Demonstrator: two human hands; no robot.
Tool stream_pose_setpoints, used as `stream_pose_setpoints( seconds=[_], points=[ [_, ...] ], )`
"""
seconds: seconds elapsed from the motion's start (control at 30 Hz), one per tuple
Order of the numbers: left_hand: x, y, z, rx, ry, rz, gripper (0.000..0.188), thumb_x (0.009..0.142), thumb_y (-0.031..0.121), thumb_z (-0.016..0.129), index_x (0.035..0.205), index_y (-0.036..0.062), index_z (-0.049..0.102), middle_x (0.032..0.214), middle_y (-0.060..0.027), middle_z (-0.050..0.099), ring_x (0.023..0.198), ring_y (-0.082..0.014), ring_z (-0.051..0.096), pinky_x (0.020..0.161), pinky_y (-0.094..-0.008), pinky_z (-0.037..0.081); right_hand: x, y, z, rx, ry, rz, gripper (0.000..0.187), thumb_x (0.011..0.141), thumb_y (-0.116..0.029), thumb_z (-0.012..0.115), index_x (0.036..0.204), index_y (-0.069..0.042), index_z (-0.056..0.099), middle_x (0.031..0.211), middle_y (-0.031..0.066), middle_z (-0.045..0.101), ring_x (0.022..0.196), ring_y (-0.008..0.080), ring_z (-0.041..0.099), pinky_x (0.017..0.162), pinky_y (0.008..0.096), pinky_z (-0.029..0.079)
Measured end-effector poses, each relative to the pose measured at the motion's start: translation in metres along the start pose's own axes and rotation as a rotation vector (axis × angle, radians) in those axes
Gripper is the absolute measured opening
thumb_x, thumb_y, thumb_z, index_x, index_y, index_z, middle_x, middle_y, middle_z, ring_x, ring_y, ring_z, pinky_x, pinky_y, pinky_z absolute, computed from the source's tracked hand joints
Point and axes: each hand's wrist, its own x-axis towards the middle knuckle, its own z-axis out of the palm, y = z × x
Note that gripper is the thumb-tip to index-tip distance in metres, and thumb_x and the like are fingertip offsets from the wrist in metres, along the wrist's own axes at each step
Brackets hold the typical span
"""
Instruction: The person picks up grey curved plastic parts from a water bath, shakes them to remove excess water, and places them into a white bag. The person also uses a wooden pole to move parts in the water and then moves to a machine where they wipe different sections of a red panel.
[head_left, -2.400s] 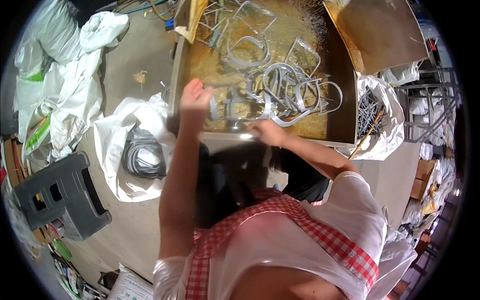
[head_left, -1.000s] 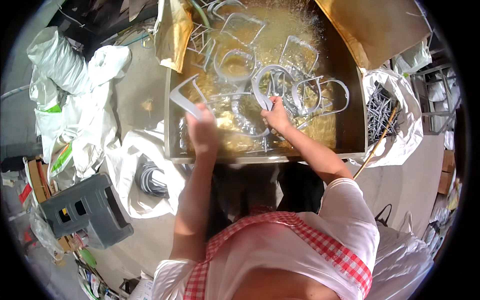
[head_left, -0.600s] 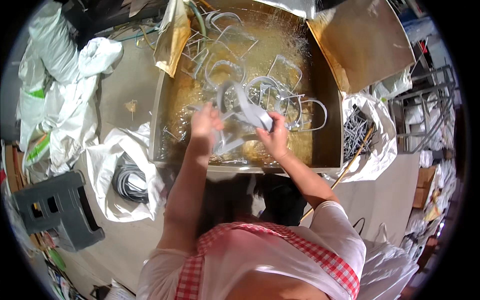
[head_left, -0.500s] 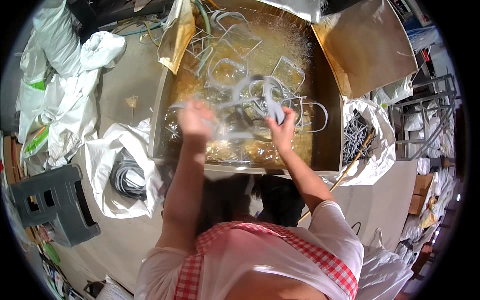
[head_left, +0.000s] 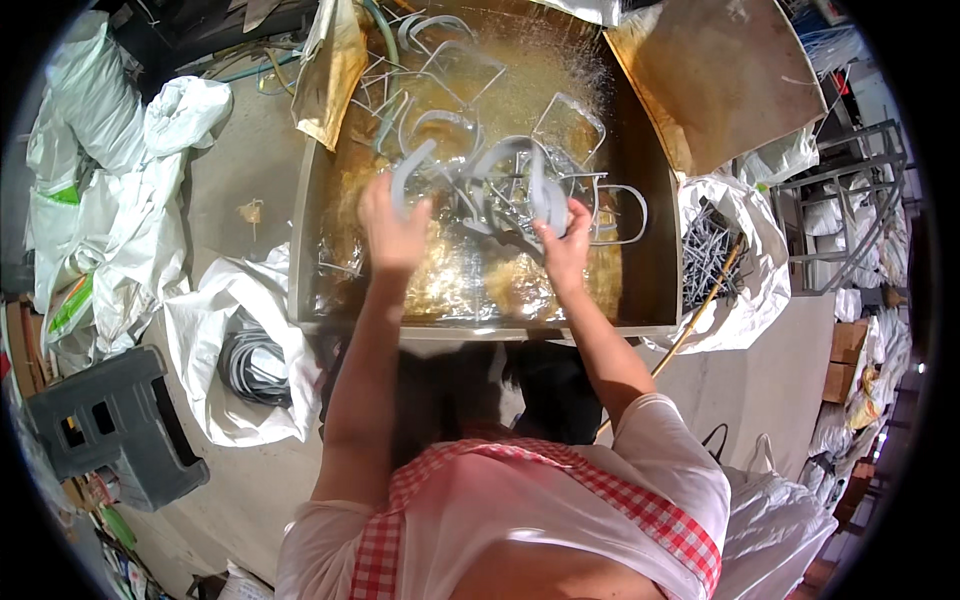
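Hoops: standing above the water near the tray's middle, bunching close together, lower ends sitting in the right-hand grip.
Right hand: pinching hoops between thumb and fingertips, reaching in over the tray's front rim.
Left hand: hovering over the tray's left part, fingers and thumb spreading either side of an upright grey strip; blurring too much to tell whether gripping it.
Wet work: seemingly collecting pieces into one bunch, holding at right, handling a single strip at left.
Left grip, next: probably calling for a sure pinch on the strip and a clear path toward the bunch, without loosening the right-hand pinch or snagging other pieces.
Loose hoops: lying in the water behind and to the right of the bunch, some overlapping, perhaps tangling.
Tray: holding rippling water, with a brown sheet sloping outward at upper right.
Right sack: standing beside the tray, holding grey rods, with a stick leaning across.
Left sack: gaping open, holding dark coils.
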Motion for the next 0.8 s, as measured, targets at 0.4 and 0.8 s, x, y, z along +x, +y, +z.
stream_pose_setpoints(
  seconds=[0.4,0.8],
  points=[
    [0.017,0.003,-0.027,-1.458,-0.528,-0.765,0.036,0.090,0.032,0.047,0.110,0.0016,0.047,0.065,-0.0015,0.044,0.051,-0.0090,0.040,0.044,-0.0246,0.033,-0.019,0.031,-0.005,-0.397,-0.289,-0.104,0.039,0.079,0.000,0.059,0.115,-0.002,0.044,0.102,0.0125,0.056,0.093,0.0161,0.054,0.080,0.0301,0.045],
    [-0.015,0.012,-0.008,-0.667,-0.808,-0.288,0.039,0.089,0.030,0.049,0.113,-0.0009,0.050,0.102,-0.0122,0.057,0.095,-0.0161,0.053,0.083,-0.0288,0.042,-0.039,-0.023,0.047,-0.667,-0.603,-1.076,0.026,0.067,-0.005,0.059,0.092,-0.011,0.060,0.110,0.0088,0.053,0.102,0.0267,0.049,0.087,0.0397,0.035]
  ],
)
